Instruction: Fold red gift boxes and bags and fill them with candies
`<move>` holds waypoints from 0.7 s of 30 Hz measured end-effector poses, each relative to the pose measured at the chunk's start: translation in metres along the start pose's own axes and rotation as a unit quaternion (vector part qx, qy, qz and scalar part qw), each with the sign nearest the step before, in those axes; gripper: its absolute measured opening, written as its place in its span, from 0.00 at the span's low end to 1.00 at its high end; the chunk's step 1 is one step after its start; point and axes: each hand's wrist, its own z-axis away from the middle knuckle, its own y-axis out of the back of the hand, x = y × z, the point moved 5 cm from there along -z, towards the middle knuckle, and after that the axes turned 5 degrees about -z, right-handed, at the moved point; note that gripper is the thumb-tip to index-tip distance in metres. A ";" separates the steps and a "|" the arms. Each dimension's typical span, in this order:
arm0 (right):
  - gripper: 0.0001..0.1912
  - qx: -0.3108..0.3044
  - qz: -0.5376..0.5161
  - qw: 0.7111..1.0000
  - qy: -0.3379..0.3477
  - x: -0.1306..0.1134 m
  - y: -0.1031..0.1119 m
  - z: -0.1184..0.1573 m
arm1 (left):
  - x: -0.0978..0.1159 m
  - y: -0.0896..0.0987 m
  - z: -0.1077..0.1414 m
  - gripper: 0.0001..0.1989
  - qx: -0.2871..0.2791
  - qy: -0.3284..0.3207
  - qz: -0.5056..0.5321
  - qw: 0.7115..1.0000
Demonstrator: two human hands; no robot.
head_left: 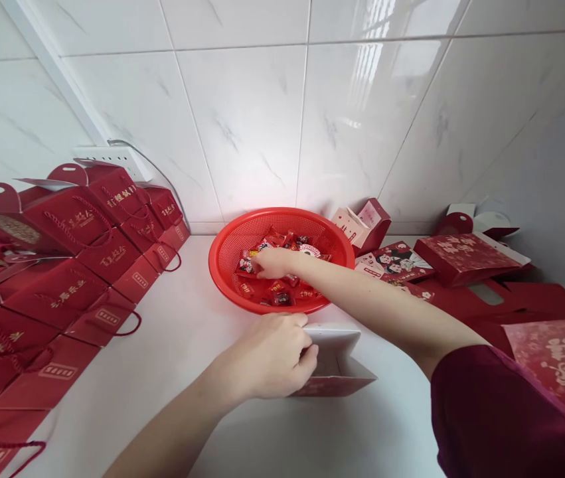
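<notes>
A red plastic basket point(222, 279) stands on the white table near the tiled wall, with several red-wrapped sweets point(279, 292) inside. My right hand point(273, 263) reaches into it, fingers bent down at a dark red packet point(246, 261) on the left side of the pile; whether the fingertips grip it is hard to make out. In front of the basket, an open red box point(336, 384) with a pale inside faces upward. My left hand point(282, 355) is closed on that box's left edge, thumb toward the opening.
Stacked red gift boxes point(70, 292) with rope handles fill the left side. A power strip point(117, 159) is behind them. At the right lie a small open box point(374, 222), a patterned packet point(402, 261) and flat red boxes point(466, 255).
</notes>
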 end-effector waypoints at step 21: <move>0.18 -0.110 -0.026 0.978 -0.173 0.085 -0.017 0.060 | 0.001 0.003 0.000 0.19 0.000 -0.009 0.004 1.000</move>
